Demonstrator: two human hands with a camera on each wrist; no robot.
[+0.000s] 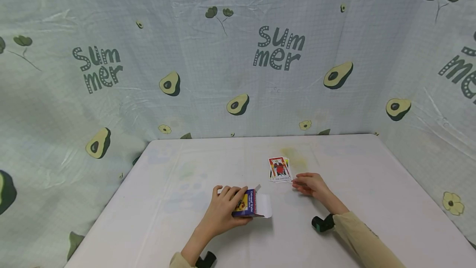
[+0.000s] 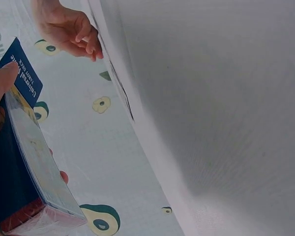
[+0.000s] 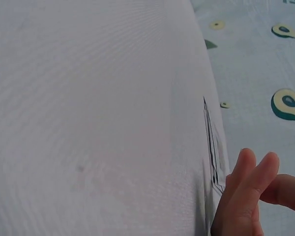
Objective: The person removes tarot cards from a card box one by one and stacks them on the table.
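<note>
My left hand (image 1: 224,210) grips a tarot deck box (image 1: 245,202), thumb on the near side and fingers over its top. The box is blue and yellow, and its white end flap (image 1: 264,206) stands open towards the right. In the left wrist view the box (image 2: 14,157) shows a blue side, a red edge band and clear wrap at one end. A small pile of tarot cards (image 1: 279,168) lies face up on the table, the top one red-bordered with a seated figure. My right hand (image 1: 312,186) has its fingertips beside the pile's near right corner, fingers loosely bent, holding nothing.
A white cloth covers the table (image 1: 208,160). Behind and at both sides hangs a pale sheet (image 1: 208,61) printed with avocados and lettering. Black wrist cameras (image 1: 322,223) sit at both wrists, close over the tabletop.
</note>
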